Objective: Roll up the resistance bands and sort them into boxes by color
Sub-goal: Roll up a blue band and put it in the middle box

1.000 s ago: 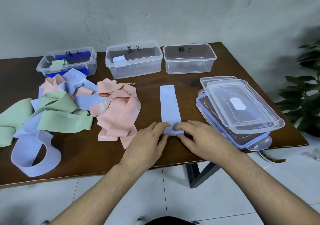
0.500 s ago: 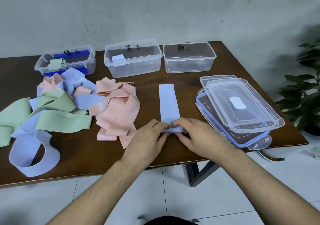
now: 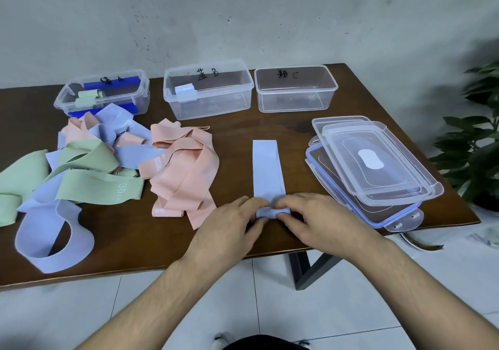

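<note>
A light blue band (image 3: pixel 266 166) lies flat on the brown table (image 3: pixel 270 125), pointing away from me, its near end rolled up. My left hand (image 3: pixel 232 225) and my right hand (image 3: pixel 318 218) pinch that roll from either side. Three clear boxes stand at the back: the left box (image 3: pixel 102 94) holds rolled green bands, the middle box (image 3: pixel 208 90) holds one rolled blue band (image 3: pixel 185 90), and in the right box (image 3: pixel 295 89) I see nothing. Loose pink bands (image 3: pixel 183 166), green bands (image 3: pixel 94 185) and blue bands (image 3: pixel 51 236) lie piled at the left.
Stacked clear lids (image 3: pixel 370 166) lie at the right, close to my right hand and overhanging the table's front edge. A potted plant (image 3: pixel 475 144) stands beyond the right end. White floor tiles show below the table's near edge.
The roll at the band's near end has grown slightly and moved a little away from me. Both hands have stayed on it.
</note>
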`<state>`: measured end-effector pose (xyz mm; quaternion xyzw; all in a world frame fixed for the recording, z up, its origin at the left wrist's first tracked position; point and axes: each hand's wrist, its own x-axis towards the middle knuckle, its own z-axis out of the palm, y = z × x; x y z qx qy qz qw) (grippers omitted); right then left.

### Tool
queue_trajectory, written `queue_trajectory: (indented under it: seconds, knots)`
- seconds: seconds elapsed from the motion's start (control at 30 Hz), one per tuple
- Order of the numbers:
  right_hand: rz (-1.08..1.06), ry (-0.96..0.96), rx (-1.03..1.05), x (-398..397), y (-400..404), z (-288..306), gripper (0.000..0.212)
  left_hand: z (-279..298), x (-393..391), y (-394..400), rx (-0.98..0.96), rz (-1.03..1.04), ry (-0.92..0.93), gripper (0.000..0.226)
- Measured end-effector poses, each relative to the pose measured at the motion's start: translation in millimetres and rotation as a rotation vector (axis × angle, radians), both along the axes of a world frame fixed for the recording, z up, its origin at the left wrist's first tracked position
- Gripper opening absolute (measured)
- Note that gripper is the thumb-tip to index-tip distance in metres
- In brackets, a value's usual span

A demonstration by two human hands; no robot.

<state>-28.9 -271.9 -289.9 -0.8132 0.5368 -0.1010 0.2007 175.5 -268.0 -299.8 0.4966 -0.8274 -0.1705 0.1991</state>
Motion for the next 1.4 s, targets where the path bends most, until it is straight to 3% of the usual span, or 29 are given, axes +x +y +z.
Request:
queue_trajectory:
  seconds: [0.27,0.6,0.93,1.1,1.4]
  knots:
    - [0.0,0.002,-0.058,-2,4,-1,0.035,0,1,-7,0.051,0.002,0.003,0.029]
    - [-0.035,-0.009,-0.008,1,-4,2,0.018,1,2,-7,0.027,0.014,-0.04,0.026]
    - [-0.052,-0.019,0.01,2,-8,4,0.033,1,-2,-16,0.004,0.034,-0.116,0.03]
    - [-0.054,0.002,-0.015,4,-11,3,0.024,0,-1,-19,0.0,0.04,-0.127,0.032]
    - [-0.103,-0.005,0.046,6,-19,7,0.03,0,-3,-21,0.008,0.061,-0.142,0.031]
